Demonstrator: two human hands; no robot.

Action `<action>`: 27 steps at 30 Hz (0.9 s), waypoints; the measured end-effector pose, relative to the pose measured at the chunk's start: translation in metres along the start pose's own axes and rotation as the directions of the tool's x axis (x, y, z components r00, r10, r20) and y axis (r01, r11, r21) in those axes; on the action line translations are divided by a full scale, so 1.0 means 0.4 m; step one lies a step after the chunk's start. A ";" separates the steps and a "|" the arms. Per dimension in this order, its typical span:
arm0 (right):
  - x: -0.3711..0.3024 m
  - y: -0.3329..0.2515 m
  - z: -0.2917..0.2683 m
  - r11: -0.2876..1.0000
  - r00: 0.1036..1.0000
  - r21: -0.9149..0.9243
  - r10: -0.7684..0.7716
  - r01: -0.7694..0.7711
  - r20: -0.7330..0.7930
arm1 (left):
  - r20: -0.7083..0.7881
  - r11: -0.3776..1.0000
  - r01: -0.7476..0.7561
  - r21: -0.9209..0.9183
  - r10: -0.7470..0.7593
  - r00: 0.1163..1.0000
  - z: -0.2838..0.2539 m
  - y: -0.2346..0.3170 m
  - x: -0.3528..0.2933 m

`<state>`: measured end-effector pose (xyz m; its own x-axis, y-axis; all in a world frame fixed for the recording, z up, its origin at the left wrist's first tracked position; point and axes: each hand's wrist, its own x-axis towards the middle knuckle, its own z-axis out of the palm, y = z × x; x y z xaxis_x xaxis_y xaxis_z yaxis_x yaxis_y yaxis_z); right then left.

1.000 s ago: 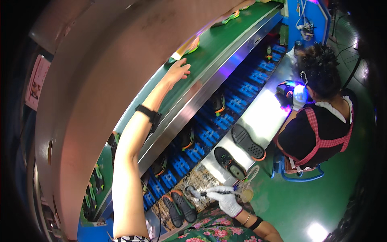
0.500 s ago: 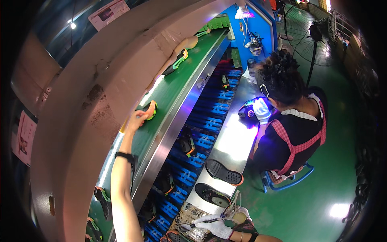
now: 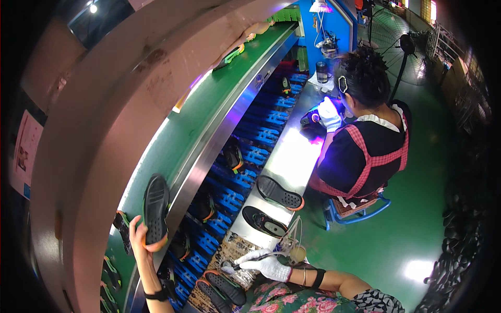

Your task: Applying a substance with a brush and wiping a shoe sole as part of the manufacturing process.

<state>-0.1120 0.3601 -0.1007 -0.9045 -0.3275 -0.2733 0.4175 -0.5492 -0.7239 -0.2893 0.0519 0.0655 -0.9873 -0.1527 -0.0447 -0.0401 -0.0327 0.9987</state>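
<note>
My left hand (image 3: pixel 138 236), bare with a dark wristband, grips a black shoe sole (image 3: pixel 155 206) by its orange heel end. The sole's ridged underside is turned up, and it is held over the green conveyor belt (image 3: pixel 175 138). My right hand (image 3: pixel 269 266), in a white glove, has its fingers round a thin-handled brush (image 3: pixel 229 267). The brush tip is above the stained, glue-spattered bench end (image 3: pixel 241 249). A pair of black soles (image 3: pixel 225 287) lies just below it. Beside my glove stands a small cup (image 3: pixel 297 254) of pale liquid.
Two more soles, one underside up (image 3: pixel 280 192) and one hollow side up (image 3: pixel 264 221), rest on the metal bench. Blue racks (image 3: pixel 242 180) carry soles between bench and belt. A seated co-worker (image 3: pixel 365 151) handles a piece under a bright lamp. The beige hood (image 3: pixel 104 130) overhangs the belt.
My left hand has come back toward me from farther up the belt, bringing the sole, which now shows its underside. My right hand still holds the brush, and the view has shifted slightly.
</note>
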 end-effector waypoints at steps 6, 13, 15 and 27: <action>-0.060 -0.059 0.028 0.984 0.993 -0.149 -0.108 0.101 -0.037 | -0.166 0.974 0.055 -0.219 -0.093 0.982 -0.060 -0.182 -0.244; -0.082 -0.132 0.091 0.965 0.972 0.129 -0.220 0.230 -0.083 | 0.074 0.515 0.514 -0.686 -0.654 0.753 -0.082 -0.497 -0.383; -0.080 -0.130 0.115 0.949 0.968 0.189 -0.249 0.251 -0.033 | 0.263 0.587 0.497 -0.639 -0.440 0.859 -0.050 -0.540 -0.443; -0.097 -0.093 0.207 0.936 0.951 -0.171 -0.309 0.307 0.015 | 0.368 0.552 0.400 -0.732 -0.174 0.913 0.138 -0.379 -0.607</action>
<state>-0.0853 0.3296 -0.0109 -0.9878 -0.1534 -0.0264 0.0983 -0.4832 -0.8700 -0.0521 0.1484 -0.0735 -0.9515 0.2299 -0.2046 -0.3043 -0.8017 0.5145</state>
